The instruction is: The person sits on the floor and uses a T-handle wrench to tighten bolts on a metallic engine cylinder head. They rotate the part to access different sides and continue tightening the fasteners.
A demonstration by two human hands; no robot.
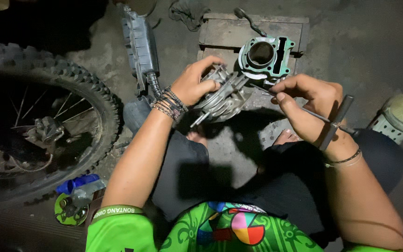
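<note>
My left hand (194, 83) grips a grey metal cylinder head (222, 95) with fins, held tilted above my lap. My right hand (311, 109) holds a long T-handle wrench (334, 122), its thin shaft pointing left toward the cylinder head. Just beyond the two hands a green-gasketed engine cylinder block (267, 56) stands on a wooden pallet (225, 32). Braided bands circle my left wrist and a thin band sits on my right wrist.
A knobby motorcycle wheel (38, 116) with spokes fills the left. An exhaust muffler (138, 42) lies on the concrete floor behind it. A blue-capped bottle (78, 184) and a green round lid lie at lower left. A pale sandal (397, 116) sits at right.
</note>
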